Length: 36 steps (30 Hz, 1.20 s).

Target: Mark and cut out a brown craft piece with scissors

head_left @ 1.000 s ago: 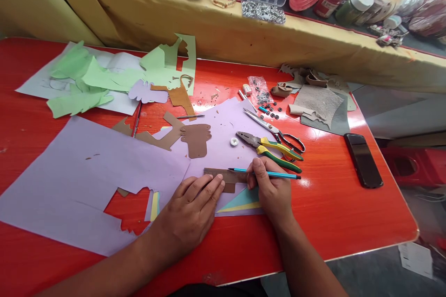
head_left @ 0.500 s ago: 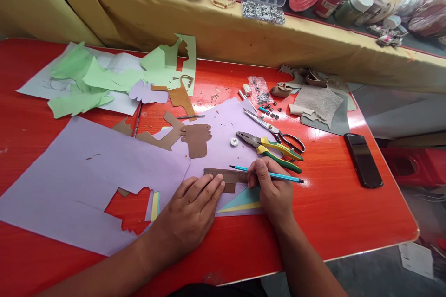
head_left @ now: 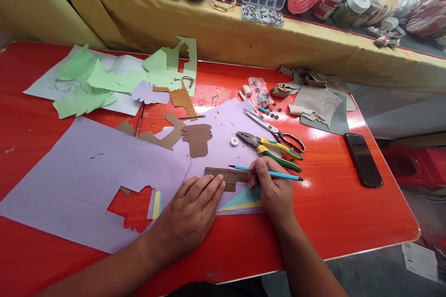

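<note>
From the head camera, my left hand (head_left: 191, 211) lies flat, fingers spread and pressing down on the near left end of the thin brown leather strip (head_left: 228, 175), which rests on the pale lilac paper sheet (head_left: 223, 141) covering the glossy red worktop (head_left: 334, 204). My right hand (head_left: 273, 190) is at the strip's right end, its grip pinched around the slim blue pencil (head_left: 275, 174); the pencil lies nearly level, its dark tip pointing left over the strip's far edge. Just beyond the strip on its right sit the yellow-and-green-handled pliers (head_left: 270, 146), with the steel scissors (head_left: 275, 129) touching them on the far side. A small white round spool (head_left: 234, 141) lies beyond the strip, beside the pliers' nose. A brown hand-shaped leather cutout (head_left: 197, 139) lies beyond the strip to the left. A black phone (head_left: 363, 159) rests well to the strip's right.
</note>
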Motion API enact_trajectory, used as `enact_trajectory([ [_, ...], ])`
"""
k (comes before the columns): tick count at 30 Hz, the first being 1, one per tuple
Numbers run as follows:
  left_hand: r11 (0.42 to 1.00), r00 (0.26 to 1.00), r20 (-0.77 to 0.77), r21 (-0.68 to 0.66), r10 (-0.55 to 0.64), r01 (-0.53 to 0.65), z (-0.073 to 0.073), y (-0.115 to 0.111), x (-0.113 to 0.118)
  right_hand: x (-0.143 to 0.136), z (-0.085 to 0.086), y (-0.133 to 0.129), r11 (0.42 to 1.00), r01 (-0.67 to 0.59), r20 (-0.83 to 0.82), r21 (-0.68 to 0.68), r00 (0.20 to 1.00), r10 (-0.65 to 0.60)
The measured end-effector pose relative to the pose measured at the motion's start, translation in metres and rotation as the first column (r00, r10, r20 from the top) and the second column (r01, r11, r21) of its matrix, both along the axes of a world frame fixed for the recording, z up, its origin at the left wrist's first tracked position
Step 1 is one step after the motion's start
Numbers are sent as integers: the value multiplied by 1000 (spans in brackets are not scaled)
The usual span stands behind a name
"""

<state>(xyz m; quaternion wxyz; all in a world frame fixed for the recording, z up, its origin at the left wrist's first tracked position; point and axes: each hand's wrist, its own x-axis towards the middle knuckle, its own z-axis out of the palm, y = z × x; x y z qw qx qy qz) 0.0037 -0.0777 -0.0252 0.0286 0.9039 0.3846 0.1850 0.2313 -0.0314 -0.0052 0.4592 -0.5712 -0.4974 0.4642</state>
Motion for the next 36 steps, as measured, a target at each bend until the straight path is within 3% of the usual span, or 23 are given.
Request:
enact_trajectory([
  [20,1000,1000,-17,14,8,-8,-4,-4,0,0,-2,-1,1000,-3,28,2,1000,3],
  [36,1000,1000,3,23,4,-4,2,0,2,1,-2,-2,1000,-10,45,16,999,9],
])
